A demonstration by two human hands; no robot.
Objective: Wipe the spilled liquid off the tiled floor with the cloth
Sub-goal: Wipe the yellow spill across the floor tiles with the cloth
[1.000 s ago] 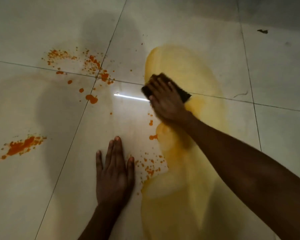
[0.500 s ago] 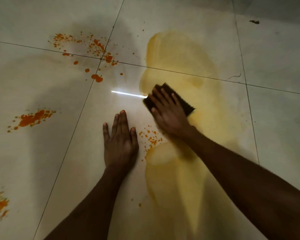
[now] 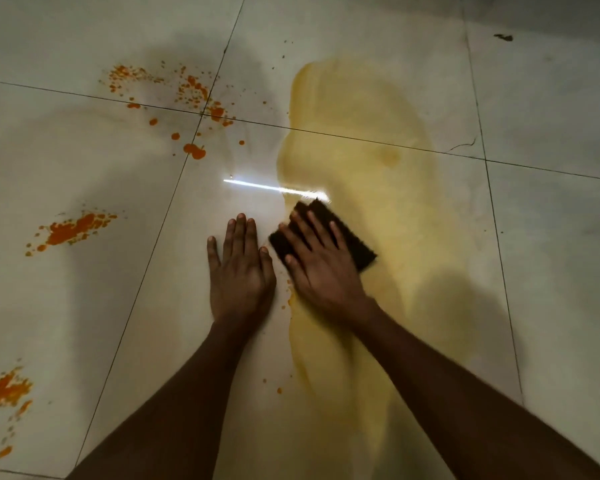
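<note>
Since a second ago, when it pressed out near the far tile joint, the right hand has dragged the dark cloth back toward the body; it now lies just beside the left hand, at the near-left edge of the yellow smear. Right fingers splayed flat over the cloth, pinning it to the tiled floor, not clenched. Left hand flat on bare tile, fingers extended and closed together, holding nothing; likely a brace. Pull stroke looks finished, yet the smear remains wide: film thinned, not lifted. Judged early in the task. Orange splatters to the left untouched, another cluster at the grout crossing, more at lower left. Room: open tile on all sides, no walls or furniture in view. Leftward sweep blocked by the bracing hand; forward and rightward clear. Small dark fleck far right.
</note>
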